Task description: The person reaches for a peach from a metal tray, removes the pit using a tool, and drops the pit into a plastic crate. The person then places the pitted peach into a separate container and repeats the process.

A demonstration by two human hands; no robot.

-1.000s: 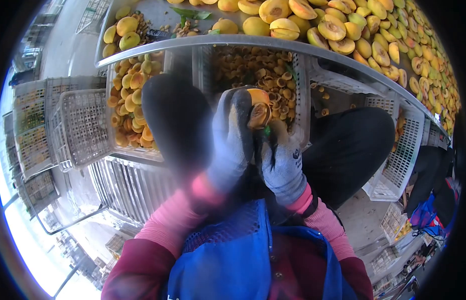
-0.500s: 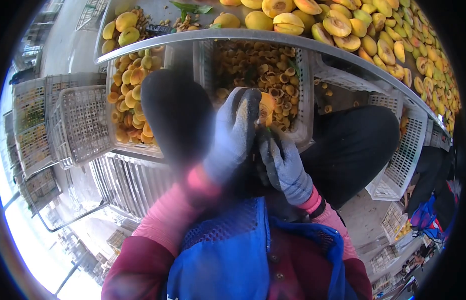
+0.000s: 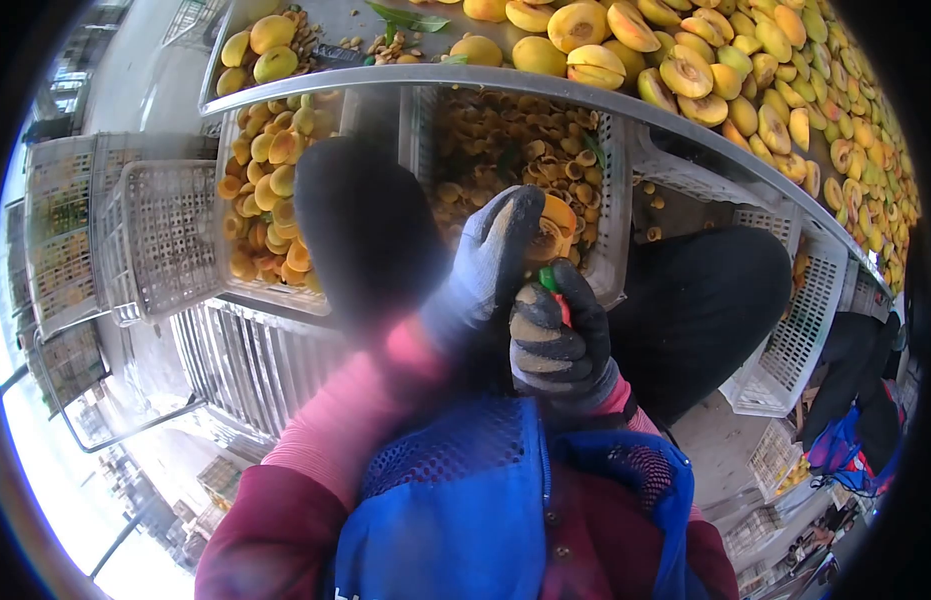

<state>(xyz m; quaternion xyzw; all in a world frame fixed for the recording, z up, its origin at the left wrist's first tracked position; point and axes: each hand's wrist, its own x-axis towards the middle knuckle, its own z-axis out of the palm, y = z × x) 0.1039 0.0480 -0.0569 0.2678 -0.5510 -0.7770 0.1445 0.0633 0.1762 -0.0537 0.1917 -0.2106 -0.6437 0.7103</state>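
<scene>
Head view: your knit-gloved left hand (image 3: 493,240) is pinching a round cut fruit (image 3: 556,225) over the perforated plastic crate (image 3: 613,190); your right hand (image 3: 560,345), nearer you than the crate, is clasping a red-and-green handle (image 3: 552,287) in bent fingers.

"What are the gloves (image 3: 468,285) like?"
"Pale blue, with dark coating on the fingers."
"And the sleeves (image 3: 270,535)?"
"Maroon, with pink ribbed cuffs (image 3: 330,430)."
"The front?"
"A blue vest (image 3: 445,535) with mesh (image 3: 445,455) and a zip (image 3: 546,480), over a maroon shirt (image 3: 610,550). Dark trousers (image 3: 710,300)."
</scene>
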